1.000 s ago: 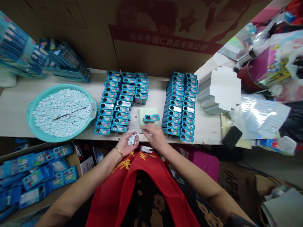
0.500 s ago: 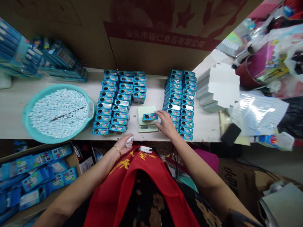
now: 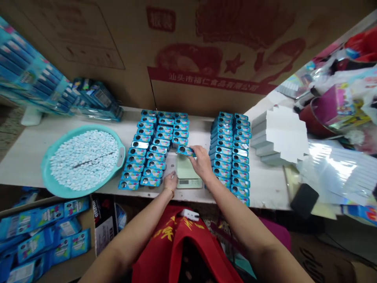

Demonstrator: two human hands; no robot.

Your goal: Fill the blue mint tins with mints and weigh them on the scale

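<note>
My right hand grips the right end of a small blue box with a dark round spot on its face. The box is held over the far edge of a pale kitchen scale, close to the front of a short row of similar boxes. Beside the scale's left edge, my left hand is closed, with a bit of pale candy showing at its fingertips. Most of what it holds is hidden. Blue boxes stand in tight rows left of the scale and right of it.
A turquoise basin of pale blue and white candies stands at the left. White folded card is stacked at the right, near a black object. A large carton walls off the back. Below left, an open carton holds blue packs.
My right hand has lifted the blue box off the scale's plate and carried it away from me. My left hand, holding candies, has moved right and forward to the scale. The view has shifted.
</note>
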